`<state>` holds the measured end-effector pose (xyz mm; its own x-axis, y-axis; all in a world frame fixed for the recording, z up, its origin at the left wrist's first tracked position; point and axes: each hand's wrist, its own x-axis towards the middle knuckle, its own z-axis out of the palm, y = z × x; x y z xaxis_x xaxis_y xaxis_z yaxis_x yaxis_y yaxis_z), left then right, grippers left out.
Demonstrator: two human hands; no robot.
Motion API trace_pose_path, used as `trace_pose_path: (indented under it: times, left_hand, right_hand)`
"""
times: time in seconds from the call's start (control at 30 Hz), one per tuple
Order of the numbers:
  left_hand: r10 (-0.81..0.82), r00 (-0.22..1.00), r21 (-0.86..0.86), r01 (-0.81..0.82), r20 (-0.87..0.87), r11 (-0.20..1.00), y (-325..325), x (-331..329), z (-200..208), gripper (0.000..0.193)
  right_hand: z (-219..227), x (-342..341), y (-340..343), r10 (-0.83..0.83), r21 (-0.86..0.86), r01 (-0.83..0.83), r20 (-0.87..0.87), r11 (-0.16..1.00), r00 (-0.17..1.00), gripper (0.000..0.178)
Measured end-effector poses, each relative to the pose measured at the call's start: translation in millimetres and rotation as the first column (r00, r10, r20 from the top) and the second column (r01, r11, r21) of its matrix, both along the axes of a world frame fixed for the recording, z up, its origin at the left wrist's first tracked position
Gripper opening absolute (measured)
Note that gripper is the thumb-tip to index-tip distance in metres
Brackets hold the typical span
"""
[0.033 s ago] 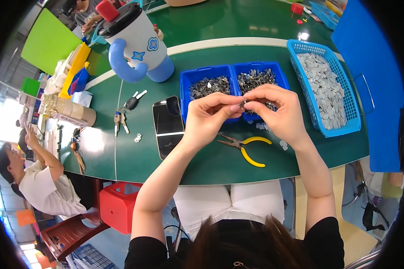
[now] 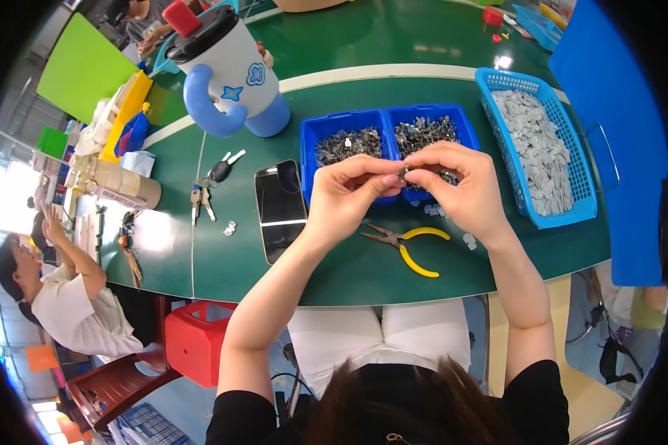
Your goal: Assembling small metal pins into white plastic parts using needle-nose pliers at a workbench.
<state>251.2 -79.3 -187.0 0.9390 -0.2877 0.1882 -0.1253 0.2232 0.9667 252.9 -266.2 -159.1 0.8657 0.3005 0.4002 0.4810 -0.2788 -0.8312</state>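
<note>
My left hand (image 2: 341,196) and my right hand (image 2: 467,185) meet fingertip to fingertip over the front of two blue bins. Thumbs and forefingers of both pinch a small dark metal part (image 2: 404,174), mostly covered by the fingers. The left bin (image 2: 309,152) and the right bin (image 2: 464,122) hold heaps of small dark metal pieces, with a white bit on the left heap. Just below my hands lie pliers (image 2: 427,232) with yellow handles, their jaws pointing left. A few small pale pieces (image 2: 469,241) are on the table near my right wrist.
A light blue basket (image 2: 523,194) full of flat grey pieces stands at the right, beside a blue panel (image 2: 616,133). Left of the bins lie a phone (image 2: 278,200) and keys (image 2: 219,170). A large handled cup (image 2: 234,70) stands behind them. A person (image 2: 82,311) sits far left.
The whole view shifts very slightly. Both hands keep the same pinch over the bins, and nothing else visibly moves.
</note>
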Motion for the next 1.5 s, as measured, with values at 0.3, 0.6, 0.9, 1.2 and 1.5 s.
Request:
trace_pose_path:
  times: [0.3,0.6,0.9,1.2,1.5]
  left_hand:
    - [-0.037,0.999,-0.035,0.036,-0.017,0.999,2,2,-1,0.015]
    - [-0.038,0.996,-0.025,0.036,-0.081,0.999,6,4,-1,0.016]
    - [-0.020,0.996,-0.009,0.019,-0.091,1.000,4,4,-5,0.015]
    - [-0.031,0.989,-0.033,0.026,-0.143,0.999,5,6,3,0.016]
    - [-0.059,0.984,-0.034,0.054,-0.166,0.998,12,-22,30,0.009]
  right_hand:
    - [-4,4,0,0.107,0.188,-0.068,-0.209,0.980,0.972,0.013]
    - [-7,7,2,0.095,0.201,-0.045,-0.250,0.979,0.963,0.012]
    - [-18,8,4,0.102,0.266,-0.027,-0.271,0.964,0.957,0.011]
    - [-22,10,9,0.054,0.271,0.002,-0.200,0.962,0.978,0.010]
    - [17,-26,9,0.030,0.005,-0.031,0.170,0.999,0.985,0.012]
